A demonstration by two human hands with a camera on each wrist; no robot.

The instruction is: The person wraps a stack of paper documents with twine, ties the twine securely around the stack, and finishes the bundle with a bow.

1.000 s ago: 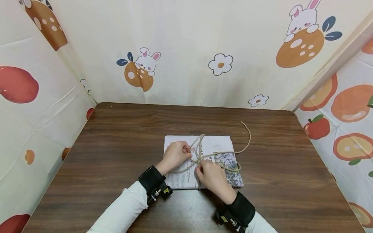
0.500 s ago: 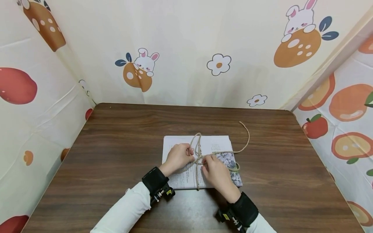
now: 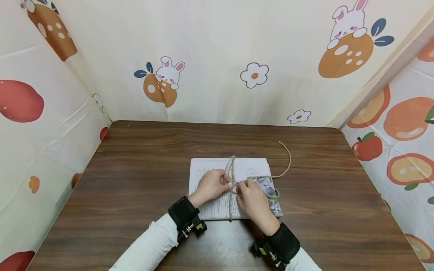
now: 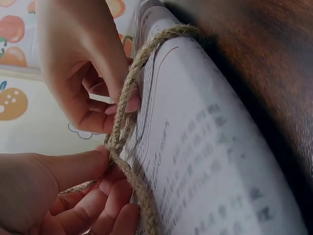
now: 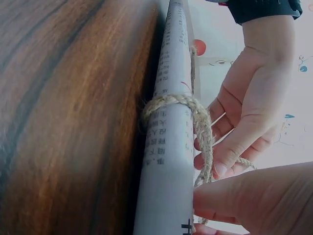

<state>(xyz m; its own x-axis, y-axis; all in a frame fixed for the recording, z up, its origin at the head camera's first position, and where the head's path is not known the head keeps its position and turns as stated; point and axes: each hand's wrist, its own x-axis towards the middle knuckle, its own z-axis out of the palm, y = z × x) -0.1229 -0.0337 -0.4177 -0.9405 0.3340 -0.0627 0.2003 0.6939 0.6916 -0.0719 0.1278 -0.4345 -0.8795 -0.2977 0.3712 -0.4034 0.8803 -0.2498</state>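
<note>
A folded newspaper bundle (image 3: pixel 211 210) lies on the table with jute rope (image 3: pixel 231 207) wrapped round it lengthwise and across. Over the middle of the bundle, my left hand (image 3: pixel 210 185) pinches a strand near the crossing; in the left wrist view its thumb (image 4: pixel 80 169) presses against the rope (image 4: pixel 131 81). My right hand (image 3: pixel 252 197) is close beside it, fingertips bent down at the same crossing and pinching the rope. In the right wrist view, a strand passes between the left hand's (image 5: pixel 261 100) thumb and fingers. The right fingertips are partly hidden there.
A loose rope end (image 3: pixel 289 158) curls past the bundle's far right onto the brown wooden table (image 3: pixel 145 158). A flowery grey picture (image 3: pixel 268 184) covers the newspaper's right part. Printed curtains (image 3: pixel 210 45) enclose the back and sides.
My left hand has shifted right and slightly nearer, towards the right hand. The right hand has moved slightly right and away from me. The standing strands at the crossing have drawn closer together.
</note>
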